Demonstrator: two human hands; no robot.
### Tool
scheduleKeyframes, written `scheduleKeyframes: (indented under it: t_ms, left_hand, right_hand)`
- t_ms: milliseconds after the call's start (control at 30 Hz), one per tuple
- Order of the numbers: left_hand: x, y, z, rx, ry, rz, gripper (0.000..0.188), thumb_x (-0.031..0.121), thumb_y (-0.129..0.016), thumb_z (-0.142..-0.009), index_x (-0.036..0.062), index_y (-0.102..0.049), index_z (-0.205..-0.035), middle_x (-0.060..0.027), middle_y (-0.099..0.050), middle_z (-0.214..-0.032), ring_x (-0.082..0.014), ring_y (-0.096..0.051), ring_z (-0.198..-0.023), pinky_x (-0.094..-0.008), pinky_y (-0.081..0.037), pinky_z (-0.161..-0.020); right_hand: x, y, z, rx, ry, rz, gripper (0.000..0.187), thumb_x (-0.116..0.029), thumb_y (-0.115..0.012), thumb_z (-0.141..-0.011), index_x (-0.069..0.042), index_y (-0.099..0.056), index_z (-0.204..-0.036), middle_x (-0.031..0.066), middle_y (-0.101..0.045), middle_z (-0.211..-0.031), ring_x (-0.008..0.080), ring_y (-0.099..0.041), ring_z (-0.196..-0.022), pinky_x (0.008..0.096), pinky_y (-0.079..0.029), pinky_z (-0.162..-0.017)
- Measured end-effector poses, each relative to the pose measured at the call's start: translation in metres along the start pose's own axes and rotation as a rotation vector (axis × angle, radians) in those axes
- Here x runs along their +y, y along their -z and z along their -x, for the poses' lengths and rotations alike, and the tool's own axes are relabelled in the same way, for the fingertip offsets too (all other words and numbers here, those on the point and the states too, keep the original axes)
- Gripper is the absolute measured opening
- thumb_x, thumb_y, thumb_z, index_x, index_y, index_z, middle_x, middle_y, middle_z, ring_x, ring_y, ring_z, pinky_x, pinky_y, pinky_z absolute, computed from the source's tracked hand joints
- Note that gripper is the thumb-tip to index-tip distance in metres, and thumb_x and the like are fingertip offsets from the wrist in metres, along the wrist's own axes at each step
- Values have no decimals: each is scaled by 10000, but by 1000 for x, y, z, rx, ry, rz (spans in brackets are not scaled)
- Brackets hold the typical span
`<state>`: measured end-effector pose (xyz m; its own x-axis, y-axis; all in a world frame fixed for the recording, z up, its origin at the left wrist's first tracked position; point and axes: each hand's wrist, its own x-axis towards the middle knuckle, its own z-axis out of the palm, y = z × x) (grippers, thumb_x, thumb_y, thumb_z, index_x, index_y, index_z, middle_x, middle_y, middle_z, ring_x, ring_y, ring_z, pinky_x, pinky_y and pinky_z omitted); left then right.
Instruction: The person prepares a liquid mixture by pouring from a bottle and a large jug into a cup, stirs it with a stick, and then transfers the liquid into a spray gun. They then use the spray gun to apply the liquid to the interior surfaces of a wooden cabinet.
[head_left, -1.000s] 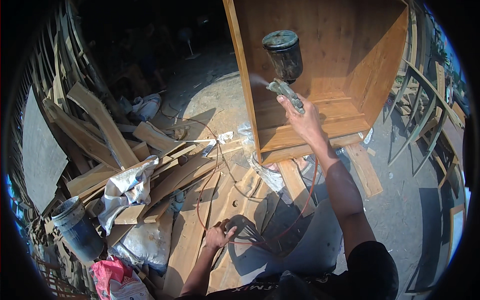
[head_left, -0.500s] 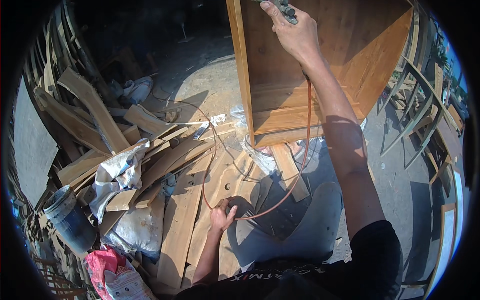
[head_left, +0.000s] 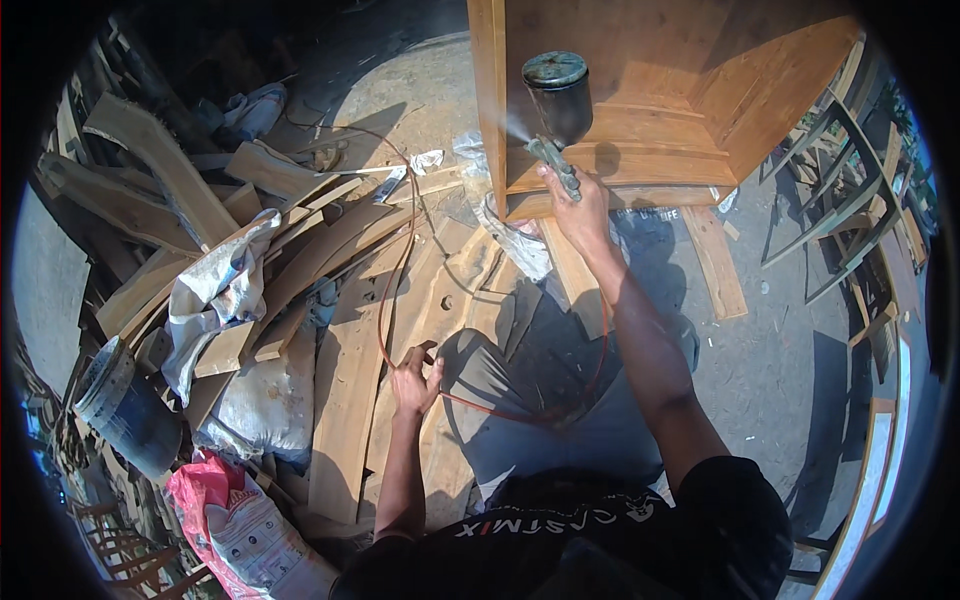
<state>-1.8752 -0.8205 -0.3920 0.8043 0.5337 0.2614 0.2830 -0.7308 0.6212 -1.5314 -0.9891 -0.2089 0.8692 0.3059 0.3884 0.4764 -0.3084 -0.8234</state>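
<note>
My right hand (head_left: 582,208) is wrapped round a spray gun (head_left: 553,165) with a dark, round-lidded paint cup (head_left: 560,98) on top. A pale mist leaves its nozzle toward the left side panel of a brown wooden cabinet (head_left: 640,140), whose open front faces me. Down at the left, my left hand (head_left: 415,380) is closed on a thin reddish air hose (head_left: 400,270). The hose loops past my knees and rises along my right forearm toward the gun. The cabinet's upper part lies beyond the picture's top edge.
Wooden boards (head_left: 340,420) and offcuts pile up on the left with a white sack (head_left: 265,410). A dark bucket (head_left: 130,410) and a pink and white bag (head_left: 240,530) stand nearer. Wooden frames (head_left: 850,190) lean at the right. Wood strips (head_left: 715,260) support the cabinet's base.
My right hand has brought the spray gun down and nearer, from the cabinet's upper area to its lower left, where mist now shows. The view has shifted upward; my left hand still holds the hose.
</note>
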Motion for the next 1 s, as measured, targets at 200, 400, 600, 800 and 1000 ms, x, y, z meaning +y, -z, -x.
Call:
scheduleKeyframes:
  t_ms: [200,400,600,800,1000]
  left_hand:
    - [2,-7,0,-38,57,39,429,465,-630,-1021,101,-719,-1232,-135,-735,-905,-376,-750,-850,-488,-564,-745]
    - [3,-14,-7,-23,22,68,473,504,-605,-1034,84,-731,-1212,-119,-724,-866,-280,-623,-580,-417,-501,-591]
    - [25,-43,-11,-8,-37,142,507,504,-591,-1044,39,-728,-1194,-128,-657,-781,-286,-649,-618,-404,-511,-601]
    - [63,-65,-3,59,-24,182,617,557,-514,-1061,-11,-736,-1151,-134,-639,-818,-235,-648,-652,-372,-487,-588]
    - [92,-98,-19,14,-30,201,639,555,-510,-1068,-39,-735,-1138,-136,-666,-828,-230,-661,-664,-353,-489,-584]
  right_hand:
    - [88,-55,34,-60,-180,84,627,-581,-670,-1017,41,-743,-1040,302,-733,-819,465,-749,-838,517,-555,-738]
    - [182,-91,75,-126,-337,98,599,-545,-728,-991,53,-751,-961,170,-715,-737,279,-701,-693,413,-534,-696]
    - [277,-158,94,-59,-442,124,607,-556,-749,-980,44,-771,-899,125,-712,-697,219,-691,-669,396,-540,-684]
    - [322,-167,55,8,-475,78,727,-625,-738,-946,90,-714,-818,317,-690,-754,466,-718,-766,527,-547,-748]
    - [358,-94,19,119,-471,102,620,-562,-707,-993,55,-758,-975,331,-714,-836,529,-714,-886,539,-556,-789]
